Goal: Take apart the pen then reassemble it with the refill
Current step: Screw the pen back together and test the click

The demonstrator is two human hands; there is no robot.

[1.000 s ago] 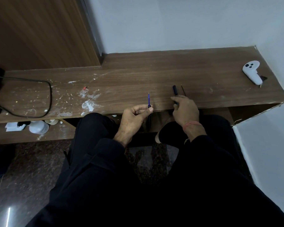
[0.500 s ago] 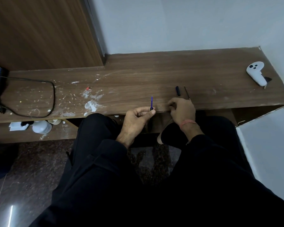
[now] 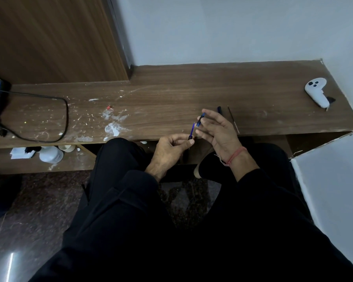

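The left hand (image 3: 169, 146) is curled closed just in front of the near edge of the wooden counter (image 3: 192, 92), with thumb and forefinger pinched on the dark lower end of the blue refill (image 3: 192, 130). The refill stands nearly upright from this pinch, tilted slightly to the right, with its pointed tip uppermost. The right hand (image 3: 218, 132) is raised just beside the left, palm turned toward the left hand, fingers mostly extended and spread. Its thumb and forefinger hold a short blue pen piece (image 3: 201, 120), whose lower end lies close to the refill tip; whether the two touch cannot be determined. A red thread band (image 3: 235, 154) encircles the right wrist. Behind the right hand, two loose parts lie on the counter: a short dark pen section (image 3: 219, 109), partly hidden by the fingers, and just to its right a thin dark rod (image 3: 232, 119) lying diagonally toward the counter edge. A white handheld controller (image 3: 316, 91) rests well apart near the far right corner. White smears and specks (image 3: 113, 124) cover the counter left of the hands, and a black cable (image 3: 65, 110) loops across the left end. A white container (image 3: 51, 154) sits on the lower shelf at left. Dark sleeves and trousers fill the foreground.
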